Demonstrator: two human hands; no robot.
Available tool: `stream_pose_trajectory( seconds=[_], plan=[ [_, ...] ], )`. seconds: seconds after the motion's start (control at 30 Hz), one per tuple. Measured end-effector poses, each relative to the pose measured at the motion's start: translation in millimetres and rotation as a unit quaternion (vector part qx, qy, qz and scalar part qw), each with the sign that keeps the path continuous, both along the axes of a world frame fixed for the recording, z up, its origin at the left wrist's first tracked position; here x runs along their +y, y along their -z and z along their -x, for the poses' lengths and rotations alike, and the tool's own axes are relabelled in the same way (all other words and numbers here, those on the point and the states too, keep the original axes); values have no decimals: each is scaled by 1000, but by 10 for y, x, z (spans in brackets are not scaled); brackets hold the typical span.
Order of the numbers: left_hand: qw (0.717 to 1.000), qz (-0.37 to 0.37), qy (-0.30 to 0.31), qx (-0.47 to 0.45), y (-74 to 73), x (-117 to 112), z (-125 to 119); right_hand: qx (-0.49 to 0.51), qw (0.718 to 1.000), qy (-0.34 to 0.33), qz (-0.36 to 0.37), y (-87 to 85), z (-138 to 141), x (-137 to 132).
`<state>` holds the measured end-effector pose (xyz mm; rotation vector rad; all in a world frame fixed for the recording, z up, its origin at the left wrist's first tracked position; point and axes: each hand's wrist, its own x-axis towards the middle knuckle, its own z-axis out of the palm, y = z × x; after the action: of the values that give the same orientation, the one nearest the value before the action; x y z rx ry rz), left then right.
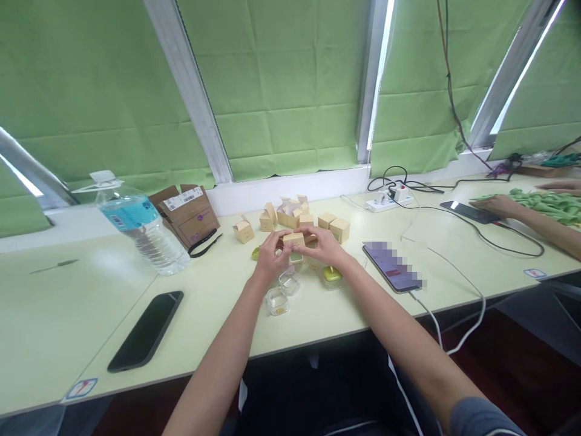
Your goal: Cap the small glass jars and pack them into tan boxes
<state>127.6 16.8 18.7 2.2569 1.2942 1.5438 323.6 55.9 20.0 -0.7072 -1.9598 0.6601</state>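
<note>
Between both hands is a small yellow-brown cardboard box (294, 240). My left hand (272, 257) has its fingers closed on the box's left side, and my right hand (323, 245) grips its right side. Just under the hands, small clear plastic containers (277, 301) lie on the table, one with its lid swung up. A clear container with a green lid (332, 275) stands below my right wrist. Another green piece (255, 254) shows left of my left hand, partly covered. Behind the hands stand several similar boxes, some with raised flaps (244, 230) and some closed (340, 229).
At left are a large water bottle (145, 224), a brown carton (193, 218) and a black phone (146, 332). A lit phone (393, 267) with a white cable lies right. Further back is a power strip (390, 201). Another person's hand (497, 206) rests by a phone, near green fabric (544, 206).
</note>
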Motion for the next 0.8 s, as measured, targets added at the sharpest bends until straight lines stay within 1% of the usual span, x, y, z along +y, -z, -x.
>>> stream_pose_trajectory(
  seconds=[0.17,0.37,0.6,0.7,0.8],
  plan=[
    [1000,0,-1,1,8,6,10,-7,1000,-4,10,-10,-4,-11],
    [1000,-3,-15,18,30,19,28,-16,1000,5,18,-36,-11,-32],
    [997,-13,-75,25,34,36,56,-7,1000,16,25,-4,-18,24],
    [995,-19,-98,-1,21,53,64,-11,999,29,8,22,-16,66],
    [991,-22,-119,-62,-1,107,84,-19,998,64,-3,36,-21,108]
  ],
)
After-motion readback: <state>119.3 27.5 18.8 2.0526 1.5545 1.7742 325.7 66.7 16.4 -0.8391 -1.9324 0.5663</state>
